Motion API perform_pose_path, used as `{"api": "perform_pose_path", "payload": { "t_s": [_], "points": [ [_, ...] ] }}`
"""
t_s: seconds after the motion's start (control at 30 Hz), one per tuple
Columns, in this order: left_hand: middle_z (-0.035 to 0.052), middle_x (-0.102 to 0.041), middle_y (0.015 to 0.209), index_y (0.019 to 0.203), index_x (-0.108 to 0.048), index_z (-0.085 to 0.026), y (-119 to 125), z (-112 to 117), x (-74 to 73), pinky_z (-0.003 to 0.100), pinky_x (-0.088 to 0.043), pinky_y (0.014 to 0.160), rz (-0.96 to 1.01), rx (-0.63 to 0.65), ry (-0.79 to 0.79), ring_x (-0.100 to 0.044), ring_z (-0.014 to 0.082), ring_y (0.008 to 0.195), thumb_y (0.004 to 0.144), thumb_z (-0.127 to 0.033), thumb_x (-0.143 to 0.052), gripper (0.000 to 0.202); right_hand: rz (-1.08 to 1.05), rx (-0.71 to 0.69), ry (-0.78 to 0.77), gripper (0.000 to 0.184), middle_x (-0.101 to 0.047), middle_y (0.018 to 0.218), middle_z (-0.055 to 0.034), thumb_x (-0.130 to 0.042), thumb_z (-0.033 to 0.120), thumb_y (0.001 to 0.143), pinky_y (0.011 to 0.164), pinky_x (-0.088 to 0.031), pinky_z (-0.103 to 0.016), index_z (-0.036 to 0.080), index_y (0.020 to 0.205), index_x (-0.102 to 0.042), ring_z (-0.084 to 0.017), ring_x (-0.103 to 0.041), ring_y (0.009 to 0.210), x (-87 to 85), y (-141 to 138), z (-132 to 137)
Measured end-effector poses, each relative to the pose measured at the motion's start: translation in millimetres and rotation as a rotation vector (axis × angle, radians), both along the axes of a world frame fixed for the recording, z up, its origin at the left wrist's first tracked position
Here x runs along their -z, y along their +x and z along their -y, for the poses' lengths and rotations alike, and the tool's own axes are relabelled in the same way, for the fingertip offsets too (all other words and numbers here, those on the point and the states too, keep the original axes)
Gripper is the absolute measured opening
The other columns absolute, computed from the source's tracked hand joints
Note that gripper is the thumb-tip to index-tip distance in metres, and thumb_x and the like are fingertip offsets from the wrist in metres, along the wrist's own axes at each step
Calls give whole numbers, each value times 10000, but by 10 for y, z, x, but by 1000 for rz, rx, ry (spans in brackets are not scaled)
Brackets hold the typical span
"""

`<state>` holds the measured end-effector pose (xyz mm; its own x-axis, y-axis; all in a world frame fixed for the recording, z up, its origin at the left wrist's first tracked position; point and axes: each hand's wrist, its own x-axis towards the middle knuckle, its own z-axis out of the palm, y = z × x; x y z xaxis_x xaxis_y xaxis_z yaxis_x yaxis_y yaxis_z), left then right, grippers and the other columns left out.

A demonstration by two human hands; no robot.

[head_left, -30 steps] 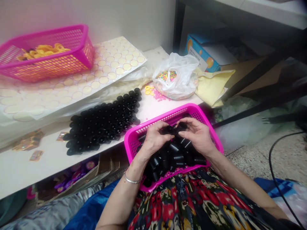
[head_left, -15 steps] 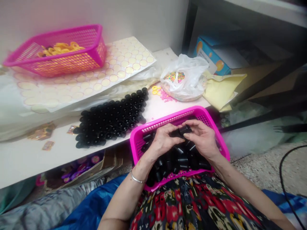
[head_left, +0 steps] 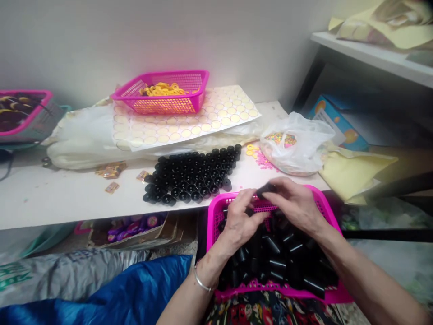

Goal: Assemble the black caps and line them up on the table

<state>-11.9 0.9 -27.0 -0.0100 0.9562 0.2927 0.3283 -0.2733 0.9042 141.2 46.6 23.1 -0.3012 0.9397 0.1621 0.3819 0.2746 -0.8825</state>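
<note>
Here, the right hand (head_left: 297,203) is pinching 1 small black plastic piece (head_left: 265,190) above the bright-pink rectangular mesh basket (head_left: 211,228), which is probably serving to catch drops; the left hand (head_left: 239,220) is curling nearby, its grip being unclear.

Right hand (head_left: 297,205) pinches black cylinder (head_left: 265,190) | left hand (head_left: 238,221) near it, grip unclear | below: pink mesh basket (head_left: 211,221), loose cylinders (head_left: 271,244) | white worktop (head_left: 67,205): close-packed cylinder rows (head_left: 192,176), plastic bag (head_left: 306,135)
</note>
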Motion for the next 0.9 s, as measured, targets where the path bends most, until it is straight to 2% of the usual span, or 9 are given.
{"api": "perform_pose_path", "payload": {
  "t_s": [0.07,0.17,0.23,0.33,0.47,0.6,0.67,0.8,0.9],
  "points": [
    [71,-641,974,1022,-615,-178,-109,3,-26,328,-498,764,-230,-161,144,-583,192,860,755,-193,-685,277,92,-34,47,177,-648,815,-36,-613,277,785,636,-451,-266,162,918,-595,-159,-587,700,8,-205,-287],
    [85,-656,896,894,-616,-152,-226,29,-4,362,-481,771,-549,-281,297,-566,218,856,798,-132,-600,99,430,-191,111,124,-635,807,-43,-561,214,782,630,-395,-252,158,890,-584,-167,-568,732,120,-506,-679],
    [82,-659,848,838,-609,-149,-272,65,34,375,-472,761,-680,-333,319,-566,228,840,800,-132,-590,46,592,-265,121,143,-637,814,-58,-540,176,765,616,-361,-252,154,899,-583,-183,-567,750,217,-663,-852],
    [75,-664,843,815,-602,-153,-319,125,93,387,-457,772,-755,-402,301,-582,234,854,803,-160,-599,15,659,-304,106,169,-647,827,-82,-538,144,741,611,-342,-252,141,902,-591,-198,-575,766,330,-810,-968],
    [72,-669,848,851,-606,-146,-372,165,159,379,-445,771,-753,-411,295,-596,218,839,812,-158,-593,43,695,-327,82,185,-663,856,-85,-530,145,762,630,-356,-242,143,932,-604,-192,-589,783,369,-875,-963],
    [72,-673,839,858,-614,-135,-405,172,206,373,-438,754,-719,-401,304,-595,210,815,807,-144,-595,55,722,-288,89,261,-664,982,-104,-476,130,808,686,-373,-246,144,1048,-578,-189,-600,854,287,-864,-830],
    [72,-673,832,849,-618,-132,-412,172,216,373,-437,751,-702,-395,308,-593,210,811,806,-140,-593,50,742,-288,104,231,-664,1004,-103,-458,147,828,694,-372,-246,153,1025,-580,-188,-605,881,223,-869,-733],
    [74,-671,822,862,-630,-129,-410,179,201,374,-442,745,-661,-410,316,-594,211,814,806,-139,-585,72,843,-378,109,162,-693,874,-71,-474,259,850,647,-357,-248,191,939,-590,-195,-632,834,132,-959,-579],
    [73,-665,818,855,-635,-138,-405,206,170,376,-452,752,-629,-409,288,-594,212,828,810,-141,-569,80,906,-391,115,195,-700,838,-99,-490,306,839,604,-336,-269,182,952,-589,-229,-646,790,135,-1074,-544]
  ]
}}
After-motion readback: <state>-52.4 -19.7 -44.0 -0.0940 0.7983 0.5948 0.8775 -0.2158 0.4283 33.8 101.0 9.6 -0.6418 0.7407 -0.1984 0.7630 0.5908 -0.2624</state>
